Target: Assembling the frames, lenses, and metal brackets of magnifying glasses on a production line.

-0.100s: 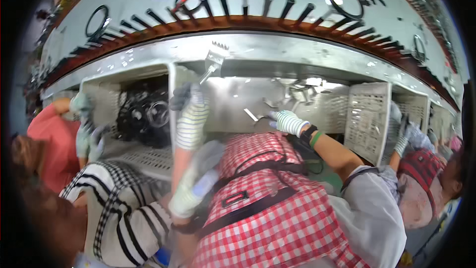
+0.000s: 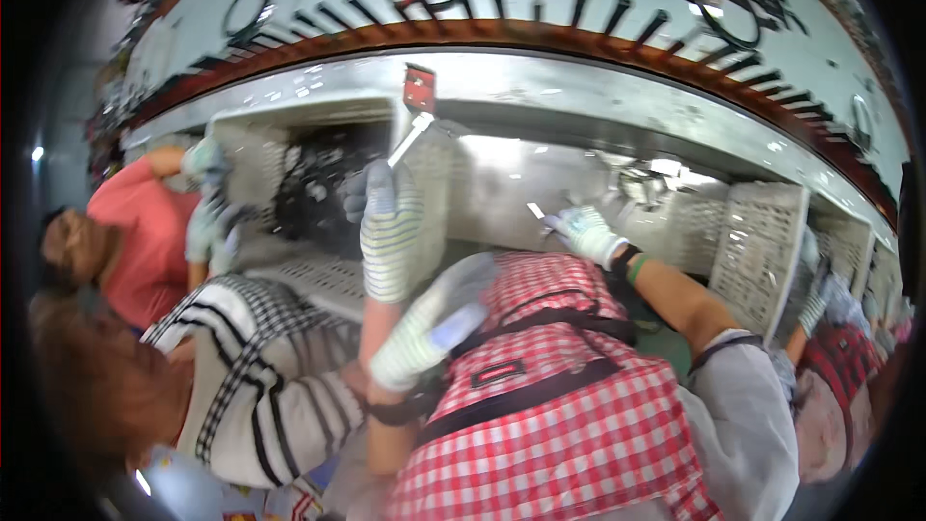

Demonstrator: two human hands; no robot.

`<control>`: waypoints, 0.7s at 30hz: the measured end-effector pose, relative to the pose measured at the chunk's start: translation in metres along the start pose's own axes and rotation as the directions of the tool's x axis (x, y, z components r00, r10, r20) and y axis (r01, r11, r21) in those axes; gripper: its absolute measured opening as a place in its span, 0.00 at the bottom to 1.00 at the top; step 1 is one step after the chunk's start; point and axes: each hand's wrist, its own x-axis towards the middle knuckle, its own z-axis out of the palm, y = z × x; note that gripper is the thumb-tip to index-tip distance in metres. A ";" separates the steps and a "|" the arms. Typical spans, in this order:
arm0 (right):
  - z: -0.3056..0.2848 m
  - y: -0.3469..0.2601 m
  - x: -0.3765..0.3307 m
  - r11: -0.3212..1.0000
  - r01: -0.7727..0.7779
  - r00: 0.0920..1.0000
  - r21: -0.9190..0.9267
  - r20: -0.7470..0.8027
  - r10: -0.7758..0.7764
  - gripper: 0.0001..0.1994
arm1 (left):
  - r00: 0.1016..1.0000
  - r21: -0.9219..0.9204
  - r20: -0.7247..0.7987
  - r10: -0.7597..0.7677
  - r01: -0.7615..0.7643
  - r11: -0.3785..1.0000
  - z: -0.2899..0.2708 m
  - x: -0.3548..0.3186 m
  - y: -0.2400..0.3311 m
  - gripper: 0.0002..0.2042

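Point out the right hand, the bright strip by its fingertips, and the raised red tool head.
Right hand (image 2: pixel 589 232): head view, back of the glove.
Bright strip (image 2: pixel 535 210): head view, its middle.
Red tool head (image 2: pixel 419 89): head view, face centre.

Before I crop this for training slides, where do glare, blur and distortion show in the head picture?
Head view: white glare on the metal trough and metal pieces; black items left of centre look smeared; long metal ledge bows into an arc.

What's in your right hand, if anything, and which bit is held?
Can't tell: a thin bright strip shows by the right hand, but blur hides whether it's gripped.
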 end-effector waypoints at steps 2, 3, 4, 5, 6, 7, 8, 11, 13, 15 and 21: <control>-0.003 -0.012 0.012 0.937 0.183 0.982 -0.298 0.097 -0.161 0.13 | 0.998 0.057 -0.051 0.033 -0.030 0.998 -0.004 0.000 -0.008 0.26; -0.004 -0.013 0.014 0.900 0.270 0.963 -0.343 0.096 -0.253 0.12 | 0.993 0.075 -0.110 0.047 -0.039 0.996 -0.006 0.000 -0.009 0.24; -0.002 -0.016 0.021 0.915 0.243 0.965 -0.323 0.177 -0.193 0.11 | 0.982 0.108 -0.160 0.097 -0.080 0.991 -0.012 -0.001 -0.010 0.22; -0.005 -0.017 0.024 0.929 0.199 0.958 -0.312 0.261 -0.118 0.10 | 0.971 0.081 -0.211 0.112 -0.097 0.992 -0.021 0.001 -0.011 0.21; 0.004 -0.013 0.031 0.926 0.144 0.950 -0.348 0.310 -0.031 0.10 | 0.954 -0.024 -0.288 0.087 -0.098 0.995 -0.029 0.000 -0.009 0.21; 0.007 -0.011 0.033 0.926 0.147 0.952 -0.349 0.304 -0.037 0.10 | 0.933 -0.130 -0.355 0.055 -0.107 0.986 -0.038 -0.001 -0.005 0.21; 0.007 -0.010 0.035 0.963 -0.019 0.968 -0.271 0.237 0.086 0.09 | 0.918 -0.250 -0.375 0.128 -0.234 0.940 -0.054 0.003 -0.010 0.22; 0.003 0.003 0.034 0.948 -0.320 0.942 -0.005 0.109 0.318 0.11 | 0.848 -0.177 -0.486 0.210 -0.331 0.927 -0.111 0.029 -0.002 0.26; -0.017 0.003 0.027 0.745 -0.630 0.774 0.218 0.245 0.584 0.13 | 0.817 -0.131 -0.546 0.184 -0.301 0.945 -0.159 0.060 0.001 0.27; -0.005 0.018 0.008 0.705 -0.642 0.763 0.303 0.154 0.628 0.17 | 0.761 -0.248 -0.648 -0.010 -0.198 0.948 -0.205 0.106 -0.007 0.22; -0.046 0.010 -0.050 0.226 -0.366 0.820 0.903 0.198 0.537 0.18 | 0.857 0.720 -0.514 0.040 0.406 0.563 -0.337 0.135 -0.088 0.11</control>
